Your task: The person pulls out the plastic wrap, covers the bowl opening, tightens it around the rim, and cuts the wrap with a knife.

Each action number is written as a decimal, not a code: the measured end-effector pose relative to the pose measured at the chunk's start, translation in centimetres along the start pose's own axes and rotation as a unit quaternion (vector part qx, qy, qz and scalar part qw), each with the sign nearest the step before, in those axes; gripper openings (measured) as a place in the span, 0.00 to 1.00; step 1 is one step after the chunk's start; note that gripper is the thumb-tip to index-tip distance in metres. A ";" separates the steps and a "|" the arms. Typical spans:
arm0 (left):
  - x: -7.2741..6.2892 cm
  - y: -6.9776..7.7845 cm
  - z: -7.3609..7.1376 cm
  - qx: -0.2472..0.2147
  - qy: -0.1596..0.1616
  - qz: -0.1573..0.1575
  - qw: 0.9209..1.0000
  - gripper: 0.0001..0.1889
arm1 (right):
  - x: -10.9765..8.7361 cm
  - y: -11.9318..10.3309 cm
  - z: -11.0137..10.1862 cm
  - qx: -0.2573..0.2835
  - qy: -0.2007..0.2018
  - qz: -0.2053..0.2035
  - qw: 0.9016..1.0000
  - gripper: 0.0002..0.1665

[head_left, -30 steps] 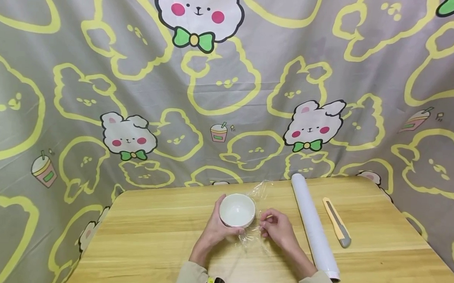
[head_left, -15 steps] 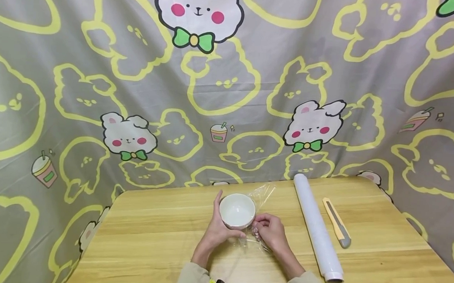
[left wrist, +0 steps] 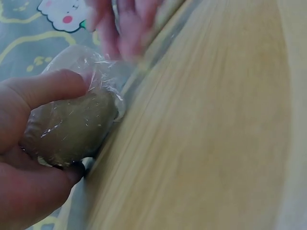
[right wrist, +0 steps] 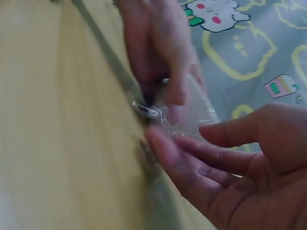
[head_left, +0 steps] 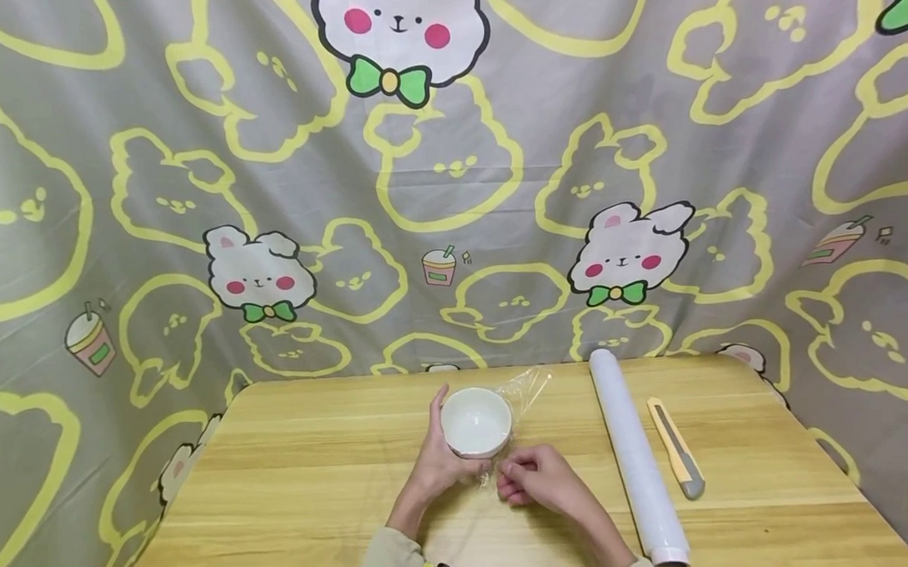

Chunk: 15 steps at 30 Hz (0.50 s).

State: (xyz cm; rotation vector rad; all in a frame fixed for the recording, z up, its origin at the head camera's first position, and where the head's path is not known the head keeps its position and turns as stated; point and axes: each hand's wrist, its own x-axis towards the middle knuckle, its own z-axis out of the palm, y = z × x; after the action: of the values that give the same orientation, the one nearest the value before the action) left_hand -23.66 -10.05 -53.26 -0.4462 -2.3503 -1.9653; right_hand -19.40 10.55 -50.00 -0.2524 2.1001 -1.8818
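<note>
My left hand (head_left: 440,458) grips a small white bowl (head_left: 476,422) from its left side, fingers and thumb spread round it. Clear cling film (head_left: 529,392) clings to the bowl's outside, and a loose flap sticks out at its far right. In the left wrist view, the thumb presses crinkled film (left wrist: 103,79) against the bowl (left wrist: 76,127). Just right of the bowl's near side is my right hand (head_left: 537,478), its fingers loosely bent by the film's edge. The right wrist view shows its thumb (right wrist: 230,132) apart from the fingertips, with no film plainly pinched.
A long roll of cling film (head_left: 638,457) lies to the right of my right hand. Beyond it lies a yellow and grey utility knife (head_left: 676,448). The wooden table (head_left: 297,470) ends at a patterned grey curtain (head_left: 397,190) behind.
My right hand has come in from the bowl's right to its near right side, and the film there now lies closer to the bowl. The roll has shifted slightly right. My left hand keeps its grip.
</note>
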 end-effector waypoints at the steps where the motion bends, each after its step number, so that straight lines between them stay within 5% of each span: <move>1: 0.0 0.0 -0.1 0.002 -0.002 -0.005 1.000 0.72 | 0.1 0.2 0.2 0.013 -0.015 0.003 1.000 0.15; 6: -0.1 -0.1 -0.4 0.003 -0.019 -0.024 1.000 0.70 | 0.7 1.0 0.7 0.102 -0.018 0.027 0.994 0.21; 11: 0.0 0.0 -0.6 -0.016 -0.029 -0.018 0.999 0.68 | 1.3 1.8 -0.1 0.216 -0.057 0.053 0.973 0.25; 13: 0.1 -0.1 -0.6 -0.021 -0.032 -0.017 0.999 0.68 | 1.2 1.8 -0.8 0.234 -0.075 0.060 0.968 0.25; 15: 0.2 -0.2 -0.5 -0.026 -0.034 -0.017 0.999 0.68 | 1.0 1.8 -1.5 0.216 -0.066 0.060 0.972 0.25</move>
State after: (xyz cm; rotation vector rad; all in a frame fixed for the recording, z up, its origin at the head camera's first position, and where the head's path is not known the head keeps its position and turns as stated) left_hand -23.94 -10.57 -53.29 -0.4886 -2.3660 -2.0631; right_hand -20.72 11.83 -51.77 -0.1407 1.5360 -2.1205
